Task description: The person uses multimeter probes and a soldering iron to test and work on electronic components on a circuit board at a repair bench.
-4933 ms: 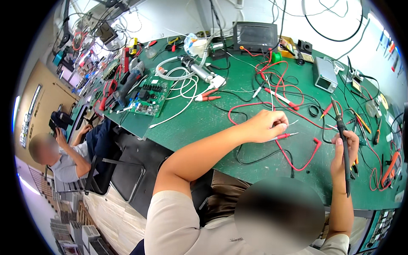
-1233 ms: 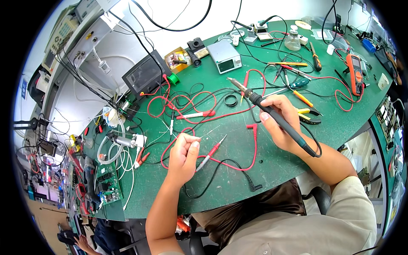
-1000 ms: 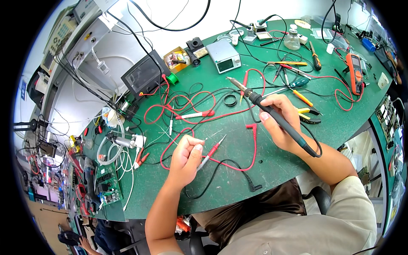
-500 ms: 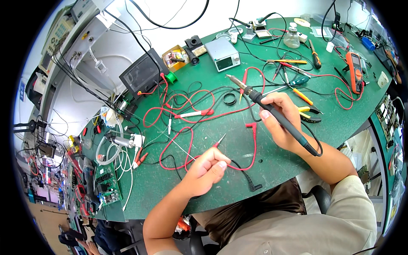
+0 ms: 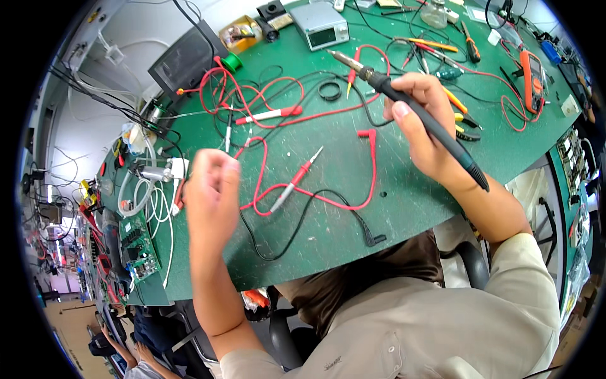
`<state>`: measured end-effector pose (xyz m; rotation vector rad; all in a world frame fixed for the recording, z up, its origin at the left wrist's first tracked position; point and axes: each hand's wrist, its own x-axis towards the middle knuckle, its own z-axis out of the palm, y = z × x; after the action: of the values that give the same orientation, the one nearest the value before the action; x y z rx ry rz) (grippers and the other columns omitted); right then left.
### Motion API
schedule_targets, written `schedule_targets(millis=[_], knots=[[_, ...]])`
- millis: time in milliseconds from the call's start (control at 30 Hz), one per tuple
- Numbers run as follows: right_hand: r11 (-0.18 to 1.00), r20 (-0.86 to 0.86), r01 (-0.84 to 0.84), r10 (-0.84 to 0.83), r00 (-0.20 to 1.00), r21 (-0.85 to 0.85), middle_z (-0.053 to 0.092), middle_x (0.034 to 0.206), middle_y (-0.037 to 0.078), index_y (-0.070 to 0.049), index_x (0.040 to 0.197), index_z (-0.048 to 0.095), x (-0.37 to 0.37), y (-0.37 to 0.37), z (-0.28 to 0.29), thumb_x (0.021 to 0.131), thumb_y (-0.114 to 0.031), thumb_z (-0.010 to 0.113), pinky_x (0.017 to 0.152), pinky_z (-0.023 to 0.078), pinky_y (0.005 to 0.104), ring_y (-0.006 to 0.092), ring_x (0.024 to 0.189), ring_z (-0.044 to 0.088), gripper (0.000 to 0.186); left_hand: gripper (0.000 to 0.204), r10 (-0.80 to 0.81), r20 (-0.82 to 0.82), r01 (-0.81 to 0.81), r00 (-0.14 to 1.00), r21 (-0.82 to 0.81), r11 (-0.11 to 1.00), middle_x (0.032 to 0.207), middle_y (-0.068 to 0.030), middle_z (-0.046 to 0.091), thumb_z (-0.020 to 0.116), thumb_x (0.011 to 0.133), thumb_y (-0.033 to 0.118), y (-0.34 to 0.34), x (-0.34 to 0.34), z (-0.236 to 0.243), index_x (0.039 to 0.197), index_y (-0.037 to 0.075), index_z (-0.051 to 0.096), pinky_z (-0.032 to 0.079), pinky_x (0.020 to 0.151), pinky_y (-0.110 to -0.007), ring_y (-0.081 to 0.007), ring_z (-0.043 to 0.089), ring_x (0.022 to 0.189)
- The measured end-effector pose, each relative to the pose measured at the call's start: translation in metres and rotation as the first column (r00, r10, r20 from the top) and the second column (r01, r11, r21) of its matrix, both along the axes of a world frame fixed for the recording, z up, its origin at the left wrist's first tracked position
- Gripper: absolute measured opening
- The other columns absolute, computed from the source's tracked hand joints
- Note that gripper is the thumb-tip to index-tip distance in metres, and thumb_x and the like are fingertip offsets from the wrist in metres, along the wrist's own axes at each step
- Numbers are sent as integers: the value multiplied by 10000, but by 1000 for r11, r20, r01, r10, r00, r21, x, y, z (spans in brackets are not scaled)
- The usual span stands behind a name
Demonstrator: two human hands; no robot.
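My right hand point(image 5: 426, 126) grips a soldering iron point(image 5: 442, 136) by its dark handle, tip up and to the left, above the bench. My left hand point(image 5: 213, 186) is blurred and curled closed at the left, beside tangled leads; I cannot make out what its fingers hold. Between my hands lie a red test probe point(image 5: 295, 178) with a grey end, a right-angled red plug point(image 5: 368, 134) on a looping red lead, and a black lead point(image 5: 281, 252). A red-and-white marker-like item point(image 5: 268, 115) and a black ring point(image 5: 329, 91) lie farther back.
The green bench point(image 5: 322, 252) holds a grey instrument point(image 5: 319, 28), a dark screen point(image 5: 183, 60), an orange multimeter point(image 5: 532, 82), yellow-handled pliers point(image 5: 461, 126), white tubing point(image 5: 136, 196) and a circuit board point(image 5: 136, 246). A co-worker's hands point(image 5: 142, 350) show at lower left.
My left hand has moved up and leftward, away from the red probe. My right hand still holds the iron, now higher in view. The bench appears higher too as the view has shifted.
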<state>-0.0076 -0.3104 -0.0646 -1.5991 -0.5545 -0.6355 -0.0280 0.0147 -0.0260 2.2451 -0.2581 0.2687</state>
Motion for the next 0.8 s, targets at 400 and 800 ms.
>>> schedule_targets(millis=[400,800], knots=[[992,-30,-85,82,996,-94,652,863,59,22,1120,565,-6,1,-3,919,-42,649,613,437,233,61,712,566,226,135,-86,-21,89,996,215,973,541,23,389,651,902,43,-34,-14,-12,822,29,543,263,461,-273,-44,324,500],[957,-245,-218,169,955,-192,584,623,19,-15,882,534,-19,0,2,883,-88,676,491,368,251,49,533,479,160,112,-129,206,60,970,310,949,557,-5,360,729,850,57,-45,-17,-26,825,41,621,273,456,-293,-77,313,490]])
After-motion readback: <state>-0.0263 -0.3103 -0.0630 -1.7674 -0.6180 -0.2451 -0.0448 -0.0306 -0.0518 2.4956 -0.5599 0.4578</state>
